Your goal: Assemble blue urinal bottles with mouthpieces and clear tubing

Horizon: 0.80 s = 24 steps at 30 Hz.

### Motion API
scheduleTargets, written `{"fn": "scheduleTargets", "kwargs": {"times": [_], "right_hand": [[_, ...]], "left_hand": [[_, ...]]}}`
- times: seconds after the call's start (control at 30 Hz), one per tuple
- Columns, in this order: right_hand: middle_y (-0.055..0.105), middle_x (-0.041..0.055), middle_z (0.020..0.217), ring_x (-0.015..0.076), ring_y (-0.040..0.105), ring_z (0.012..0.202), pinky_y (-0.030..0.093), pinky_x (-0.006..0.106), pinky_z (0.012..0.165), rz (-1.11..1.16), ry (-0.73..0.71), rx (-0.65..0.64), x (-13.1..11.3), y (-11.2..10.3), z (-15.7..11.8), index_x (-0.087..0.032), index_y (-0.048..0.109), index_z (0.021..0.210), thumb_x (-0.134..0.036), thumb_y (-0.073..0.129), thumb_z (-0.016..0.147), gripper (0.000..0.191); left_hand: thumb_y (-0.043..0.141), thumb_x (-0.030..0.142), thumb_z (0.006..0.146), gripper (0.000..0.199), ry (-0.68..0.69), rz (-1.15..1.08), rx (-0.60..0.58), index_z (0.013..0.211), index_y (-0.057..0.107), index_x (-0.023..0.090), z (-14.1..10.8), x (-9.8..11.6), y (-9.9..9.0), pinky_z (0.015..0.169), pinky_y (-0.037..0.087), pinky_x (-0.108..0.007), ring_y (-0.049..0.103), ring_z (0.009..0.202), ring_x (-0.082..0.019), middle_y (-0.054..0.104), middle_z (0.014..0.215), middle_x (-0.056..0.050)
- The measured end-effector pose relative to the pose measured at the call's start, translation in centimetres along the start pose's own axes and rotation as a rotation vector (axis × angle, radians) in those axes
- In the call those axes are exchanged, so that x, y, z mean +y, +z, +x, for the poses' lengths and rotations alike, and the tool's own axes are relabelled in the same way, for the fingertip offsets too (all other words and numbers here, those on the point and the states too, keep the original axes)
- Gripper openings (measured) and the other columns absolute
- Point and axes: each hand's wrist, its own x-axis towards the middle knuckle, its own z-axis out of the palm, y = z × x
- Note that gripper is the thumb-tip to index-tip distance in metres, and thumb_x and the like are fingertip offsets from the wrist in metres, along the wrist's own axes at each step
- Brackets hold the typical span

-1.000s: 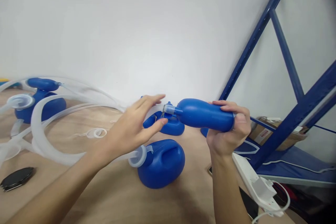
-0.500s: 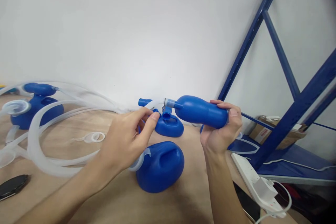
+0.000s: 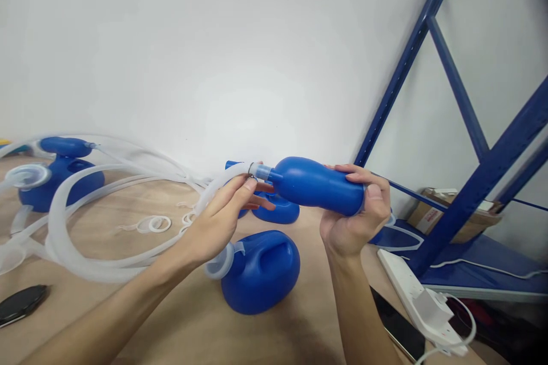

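My right hand [image 3: 357, 205] grips the right end of a blue bulb-shaped part [image 3: 319, 185], which lies nearly level in the air. A clear connector [image 3: 262, 171] joins its left end to a white hose [image 3: 222, 178]. My left hand [image 3: 231, 202] pinches the hose end beside a thin dark ring [image 3: 252, 170], with its other fingers spread behind. Beneath the hands a blue jug [image 3: 261, 274] with a clear collar [image 3: 220, 262] rests on the table. Another blue jug [image 3: 278, 210] stands behind, partly hidden by my left fingers.
Coiled white tubing [image 3: 64, 239] and a blue jug [image 3: 77, 182] occupy the left side, near white rings [image 3: 159, 223] and a black object [image 3: 21, 303]. At right are a power strip [image 3: 417, 302], a phone [image 3: 398, 325] and a blue rack [image 3: 454, 205].
The blue bulb and my right hand have shifted slightly left. My left hand has moved to the hose end by the connector, and its fingers now spread behind it.
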Motion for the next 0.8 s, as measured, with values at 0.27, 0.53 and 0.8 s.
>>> {"fn": "scheduleTargets", "kwargs": {"times": [0.27, 0.53, 0.8], "right_hand": [[0.072, 0.0026, 0.085, 0.0229, 0.071, 0.081, 0.059, 0.044, 0.078, 0.027, 0.052, 0.015, -0.1, 0.0, 0.1, -0.023, 0.07, 0.079, -0.03, 0.049, 0.093, 0.026], [0.072, 0.0036, 0.084, 0.0233, 0.07, 0.078, 0.059, 0.044, 0.075, 0.004, 0.045, 0.007, 0.3, -0.1, 0.1, -0.023, 0.071, 0.079, -0.029, 0.048, 0.092, 0.027], [0.072, 0.003, 0.084, 0.0236, 0.07, 0.077, 0.059, 0.044, 0.069, -0.031, -0.176, -0.098, 0.8, -1.0, 0.5, -0.024, 0.074, 0.081, -0.024, 0.045, 0.087, 0.029]], "left_hand": [[0.047, 0.053, 0.104, 0.047, 0.111, -0.155, -0.038, 0.143, 0.051, 0.026, 0.6, -2.2, 0.0, 0.1, 0.05, -0.045, 0.072, 0.099, -0.023, 0.064, 0.127, -0.007], [0.04, 0.044, 0.108, 0.034, 0.211, 0.013, -0.048, 0.094, 0.057, 0.017, 0.5, -1.8, 0.1, 0.079, 0.056, -0.033, 0.07, 0.077, -0.016, 0.067, 0.093, -0.003], [0.042, 0.035, 0.106, 0.036, 0.047, -0.128, -0.178, 0.075, 0.05, 0.017, 0.0, -0.1, -0.2, 0.055, 0.051, -0.022, 0.067, 0.05, -0.012, 0.065, 0.063, 0.001]]}}
